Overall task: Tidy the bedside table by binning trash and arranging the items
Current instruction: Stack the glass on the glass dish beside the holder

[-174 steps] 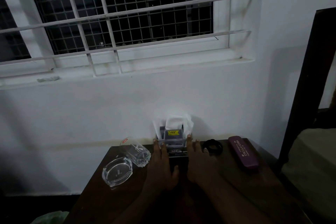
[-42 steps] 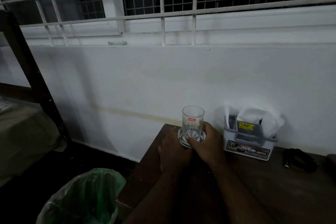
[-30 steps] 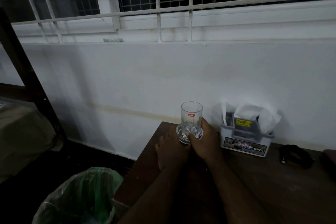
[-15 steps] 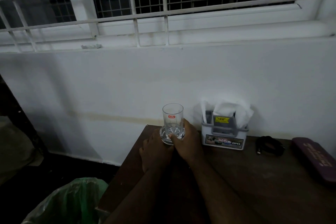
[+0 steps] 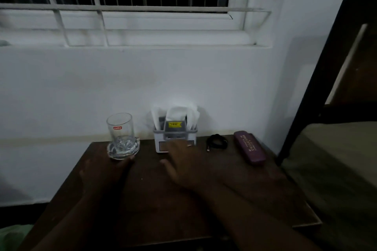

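Dim room, head view. Tabletop (image 5: 155, 199) fills the lower centre of the frame.

Glass (image 5: 120, 128) stands upright in a clear glass dish (image 5: 123, 150), upper left of the tabletop. Left hand (image 5: 102, 175) lies just below the dish, fingertips at its near rim; fingers extended, grasping nothing.

Right hand (image 5: 183, 163) is spread and released, reaching up-frame, fingertips at the front of the tissue holder (image 5: 175, 138); contact unclear.

To the right along the back edge: coiled black cable (image 5: 217, 142), then purple case (image 5: 249, 147), long axis running up-left to down-right.

Judgement: cable and case lie right of the right hand, the nearer one.
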Available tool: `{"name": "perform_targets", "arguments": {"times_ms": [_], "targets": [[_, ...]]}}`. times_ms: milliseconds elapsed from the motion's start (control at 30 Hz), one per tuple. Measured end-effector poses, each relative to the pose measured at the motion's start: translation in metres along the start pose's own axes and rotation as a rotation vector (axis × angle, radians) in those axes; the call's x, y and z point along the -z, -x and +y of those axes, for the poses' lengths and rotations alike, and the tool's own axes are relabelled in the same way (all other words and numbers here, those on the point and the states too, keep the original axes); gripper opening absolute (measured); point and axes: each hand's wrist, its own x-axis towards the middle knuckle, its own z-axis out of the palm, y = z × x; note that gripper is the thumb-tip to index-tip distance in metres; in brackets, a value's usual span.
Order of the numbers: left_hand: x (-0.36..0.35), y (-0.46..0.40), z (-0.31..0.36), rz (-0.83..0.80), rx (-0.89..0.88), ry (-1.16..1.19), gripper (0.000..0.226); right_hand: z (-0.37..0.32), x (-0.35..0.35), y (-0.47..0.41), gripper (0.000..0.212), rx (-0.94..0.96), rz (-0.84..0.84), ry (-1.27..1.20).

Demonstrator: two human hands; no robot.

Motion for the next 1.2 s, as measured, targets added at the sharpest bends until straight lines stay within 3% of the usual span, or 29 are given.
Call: {"name": "perform_targets", "arguments": {"times_ms": [100,200,367,600,733,900,1033,1200], "targets": [[-0.001,0.007,0.006,0.035,0.061,-0.028,0.081,0.054,0.031,0.022,0.04,-0.226,0.094,0.185],[-0.003,0.013,0.009,0.097,0.107,-0.047,0.086,0.073,0.035,0.035,0.038,-0.509,0.168,0.189],[-0.003,0.012,0.009,0.088,0.119,-0.05,0.085,0.069,0.024,0.033,0.039,-0.437,0.023,0.348],[-0.002,0.01,0.008,0.101,0.095,-0.017,0.083,0.088,0.039,0.035,0.07,-0.967,0.294,0.348],[-0.006,0.008,0.006,0.109,0.125,-0.048,0.095,0.107,0.053,0.043,0.075,-0.985,0.137,0.408],[-0.01,0.004,0.003,0.139,0.124,-0.08,0.094,0.11,0.055,0.043,0.067,-1.073,0.066,0.284],[-0.012,0.0,-0.001,0.092,0.117,-0.113,0.093,0.108,0.054,0.041,0.052,-0.935,0.046,0.224],[-0.012,-0.002,-0.003,0.058,0.11,-0.116,0.095,0.109,0.048,0.039,0.057,-0.809,-0.043,0.23]]}}
